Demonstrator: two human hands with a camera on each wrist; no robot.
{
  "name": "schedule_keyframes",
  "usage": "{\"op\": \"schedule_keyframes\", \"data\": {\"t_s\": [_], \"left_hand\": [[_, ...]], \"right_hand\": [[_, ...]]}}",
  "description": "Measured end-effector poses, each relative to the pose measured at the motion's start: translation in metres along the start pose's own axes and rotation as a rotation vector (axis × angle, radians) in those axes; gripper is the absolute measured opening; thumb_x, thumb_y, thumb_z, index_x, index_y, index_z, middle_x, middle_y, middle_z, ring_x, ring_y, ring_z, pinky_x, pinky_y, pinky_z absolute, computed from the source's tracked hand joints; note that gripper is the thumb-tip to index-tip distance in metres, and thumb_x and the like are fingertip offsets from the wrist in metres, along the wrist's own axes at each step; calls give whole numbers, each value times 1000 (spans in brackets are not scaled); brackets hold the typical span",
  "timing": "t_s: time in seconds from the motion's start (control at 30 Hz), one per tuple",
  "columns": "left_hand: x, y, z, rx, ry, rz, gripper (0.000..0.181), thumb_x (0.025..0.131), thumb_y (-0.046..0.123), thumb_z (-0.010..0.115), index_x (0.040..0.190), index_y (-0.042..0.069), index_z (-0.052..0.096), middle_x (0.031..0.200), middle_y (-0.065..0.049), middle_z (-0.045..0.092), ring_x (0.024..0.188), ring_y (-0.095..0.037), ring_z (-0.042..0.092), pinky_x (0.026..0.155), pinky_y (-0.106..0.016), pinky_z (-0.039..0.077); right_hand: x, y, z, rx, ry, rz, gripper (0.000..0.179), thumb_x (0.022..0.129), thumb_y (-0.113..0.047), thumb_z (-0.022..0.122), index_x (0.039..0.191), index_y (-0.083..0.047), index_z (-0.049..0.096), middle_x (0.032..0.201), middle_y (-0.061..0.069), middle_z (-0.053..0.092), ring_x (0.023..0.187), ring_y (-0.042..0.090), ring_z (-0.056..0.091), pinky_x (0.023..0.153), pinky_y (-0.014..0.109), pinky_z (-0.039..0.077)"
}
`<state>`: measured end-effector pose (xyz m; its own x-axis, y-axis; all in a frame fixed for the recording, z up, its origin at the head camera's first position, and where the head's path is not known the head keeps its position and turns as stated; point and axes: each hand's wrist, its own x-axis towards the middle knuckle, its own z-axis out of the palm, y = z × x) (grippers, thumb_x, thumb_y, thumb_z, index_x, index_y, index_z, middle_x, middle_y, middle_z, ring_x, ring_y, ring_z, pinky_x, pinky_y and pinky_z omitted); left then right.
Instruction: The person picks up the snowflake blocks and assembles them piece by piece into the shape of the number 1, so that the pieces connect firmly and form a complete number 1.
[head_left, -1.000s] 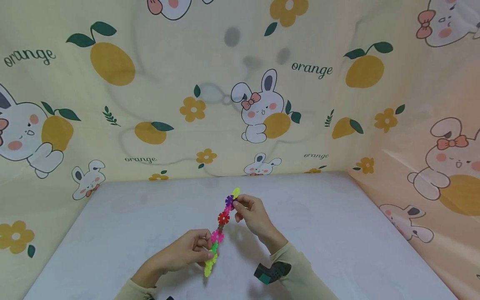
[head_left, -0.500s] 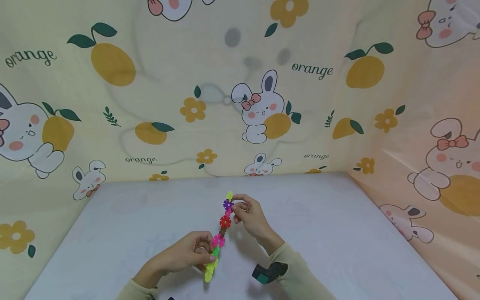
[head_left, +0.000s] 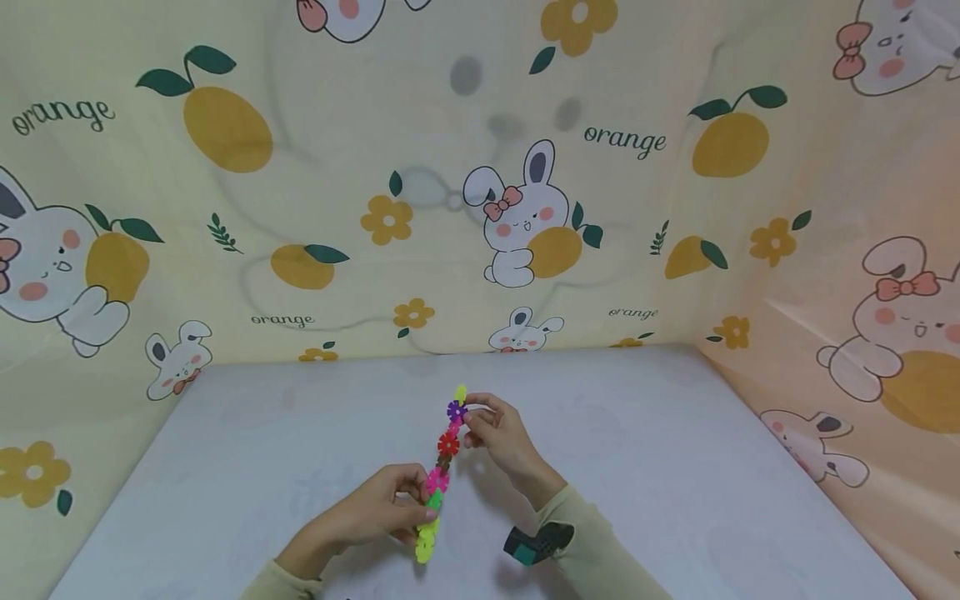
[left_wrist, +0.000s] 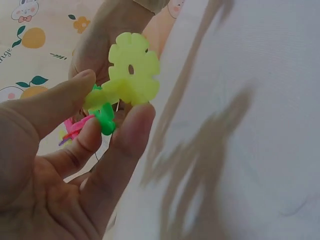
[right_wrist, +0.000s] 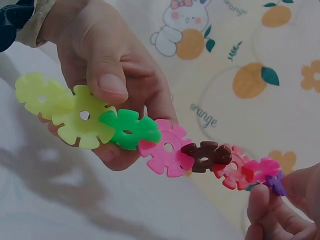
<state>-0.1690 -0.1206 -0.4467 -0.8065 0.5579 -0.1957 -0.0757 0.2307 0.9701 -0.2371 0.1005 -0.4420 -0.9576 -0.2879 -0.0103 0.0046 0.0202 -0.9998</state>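
A chain of interlocked plastic snowflake discs [head_left: 448, 444] is held up above the table, slanting between both hands. My left hand [head_left: 378, 504] pinches its near end, where the yellow discs [right_wrist: 84, 116] join the green disc [right_wrist: 129, 131]. Beyond these come a pink disc [right_wrist: 167, 147], a brown disc [right_wrist: 206, 156], a red disc [right_wrist: 234, 168] and a smaller-looking pink one. At the far end, my right hand [head_left: 506, 437] pinches the purple disc [head_left: 457, 411], with a yellow disc [head_left: 461, 393] above it. In the left wrist view, a yellow disc [left_wrist: 134, 67] sticks out past the fingertips.
A white table [head_left: 637, 467] lies under the hands and carries their shadows. Cloth printed with rabbits and oranges [head_left: 300, 167] stands along its back and right side. A black band [head_left: 540, 543] is on the right wrist.
Over the last second, the right hand and the chain's far end have come slightly left and down. The left hand has shifted a little right, still holding the near end.
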Motion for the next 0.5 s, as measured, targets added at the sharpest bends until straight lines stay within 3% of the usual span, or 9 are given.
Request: {"op": "schedule_keyframes", "data": {"t_s": [0.23, 0.5], "left_hand": [[2, -3, 0, -3, 29, -21, 22, 93, 14, 72, 99, 0, 57, 91, -6, 59, 69, -14, 66, 63, -32, 61], [2, -5, -1, -29, -17, -9, 22, 94, 13, 70, 103, -4, 58, 86, -5, 65, 70, -14, 68, 64, -30, 61]], "right_hand": [[3, 9, -1, -36, -23, 46, 39, 104, -15, 55, 140, 0, 51, 90, 2, 74, 70, 9, 67, 81, 31, 56], [6, 17, -1, -38, -48, 79, 42, 104, -19, 56, 141, 0, 51, 87, 3, 75, 71, 8, 68, 76, 27, 55]]}}
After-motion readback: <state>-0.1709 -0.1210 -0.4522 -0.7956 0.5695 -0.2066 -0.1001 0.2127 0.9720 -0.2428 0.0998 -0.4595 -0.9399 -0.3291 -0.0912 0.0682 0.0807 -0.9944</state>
